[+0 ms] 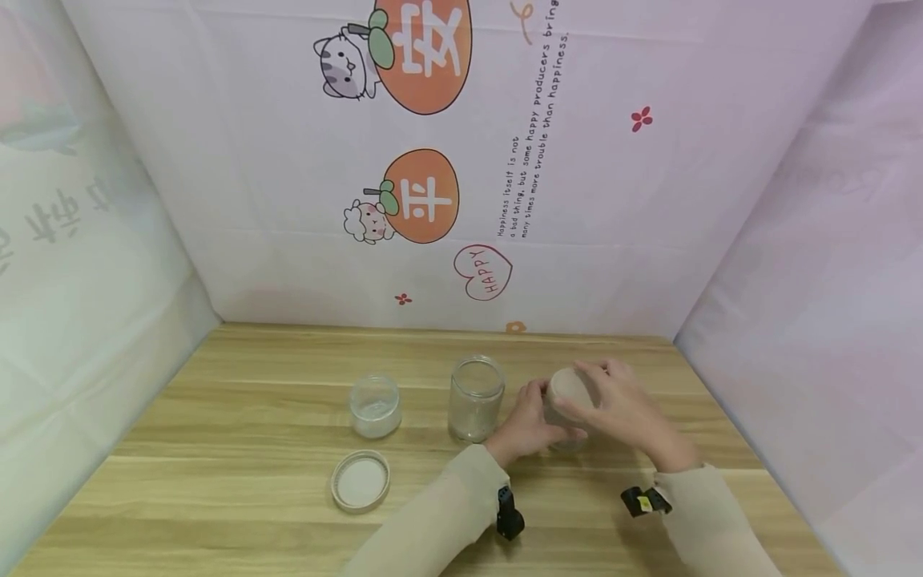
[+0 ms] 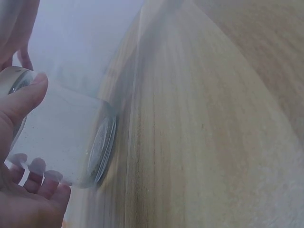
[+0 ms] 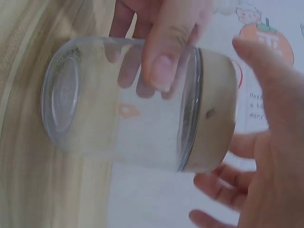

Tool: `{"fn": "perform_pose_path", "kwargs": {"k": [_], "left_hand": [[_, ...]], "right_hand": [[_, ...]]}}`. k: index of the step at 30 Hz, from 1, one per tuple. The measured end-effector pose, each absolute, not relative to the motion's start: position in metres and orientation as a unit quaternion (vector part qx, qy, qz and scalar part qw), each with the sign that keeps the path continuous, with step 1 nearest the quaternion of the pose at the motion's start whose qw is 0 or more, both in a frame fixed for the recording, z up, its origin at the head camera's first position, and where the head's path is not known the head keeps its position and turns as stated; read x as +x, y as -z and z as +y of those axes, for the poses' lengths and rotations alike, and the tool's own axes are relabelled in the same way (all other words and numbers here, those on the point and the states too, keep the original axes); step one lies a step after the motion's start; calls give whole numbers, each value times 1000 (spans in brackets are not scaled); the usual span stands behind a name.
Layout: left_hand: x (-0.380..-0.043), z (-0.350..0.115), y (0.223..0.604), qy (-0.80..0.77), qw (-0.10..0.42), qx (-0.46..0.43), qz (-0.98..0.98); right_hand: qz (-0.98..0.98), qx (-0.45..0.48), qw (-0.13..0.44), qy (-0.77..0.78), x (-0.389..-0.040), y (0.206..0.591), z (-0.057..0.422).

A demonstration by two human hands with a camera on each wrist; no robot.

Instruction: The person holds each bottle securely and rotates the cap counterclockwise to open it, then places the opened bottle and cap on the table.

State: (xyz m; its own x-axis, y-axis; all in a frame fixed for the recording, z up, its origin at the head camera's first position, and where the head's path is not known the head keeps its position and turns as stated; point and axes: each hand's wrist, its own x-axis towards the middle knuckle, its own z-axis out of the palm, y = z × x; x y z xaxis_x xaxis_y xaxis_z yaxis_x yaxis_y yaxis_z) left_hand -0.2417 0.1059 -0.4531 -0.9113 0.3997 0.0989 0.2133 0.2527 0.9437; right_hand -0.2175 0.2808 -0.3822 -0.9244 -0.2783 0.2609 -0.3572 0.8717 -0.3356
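Upright on the table stands a clear glass jar (image 3: pixel 99 123) with a beige lid (image 3: pixel 216 109) seated on its mouth. My left hand (image 1: pixel 525 426) holds the jar's body, thumb on one side and fingers around the other, as the left wrist view shows too. Over the top, my right hand (image 1: pixel 629 407) has its thumb and fingers spread around the lid's rim. Through the glass no contents show. Left of my hands is a tall glass jar (image 1: pixel 476 409) without a lid.
A short, lidless glass jar (image 1: pixel 375 410) stands farther left. In front of it lies a loose round lid (image 1: pixel 360 482), its inside facing up. The wooden table (image 1: pixel 238 449) meets a printed cloth wall (image 1: pixel 577 264) at the back, with cloth on both sides.
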Motion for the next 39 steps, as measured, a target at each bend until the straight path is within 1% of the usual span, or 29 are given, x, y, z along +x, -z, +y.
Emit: {"fn": "perform_pose_path", "kwargs": {"k": [5, 10, 21, 26, 31, 35, 39], "left_hand": [[-241, 107, 454, -579, 82, 192, 788], [-242, 107, 455, -581, 85, 194, 786], [-248, 106, 458, -577, 86, 201, 787], [-249, 105, 458, -573, 87, 201, 790], [-250, 105, 460, -576, 86, 200, 788], [-250, 105, 459, -574, 85, 207, 788], [-248, 105, 457, -577, 92, 204, 785]], "right_hand": [[-974, 123, 118, -146, -213, 377, 275], [-977, 114, 130, -127, -213, 378, 271], [-966, 125, 148, -171, -216, 390, 271], [-963, 135, 146, -181, -217, 391, 272], [-956, 167, 148, -189, -219, 387, 276], [-953, 188, 130, -199, -220, 382, 282], [-951, 199, 90, -220, -220, 378, 288]]}}
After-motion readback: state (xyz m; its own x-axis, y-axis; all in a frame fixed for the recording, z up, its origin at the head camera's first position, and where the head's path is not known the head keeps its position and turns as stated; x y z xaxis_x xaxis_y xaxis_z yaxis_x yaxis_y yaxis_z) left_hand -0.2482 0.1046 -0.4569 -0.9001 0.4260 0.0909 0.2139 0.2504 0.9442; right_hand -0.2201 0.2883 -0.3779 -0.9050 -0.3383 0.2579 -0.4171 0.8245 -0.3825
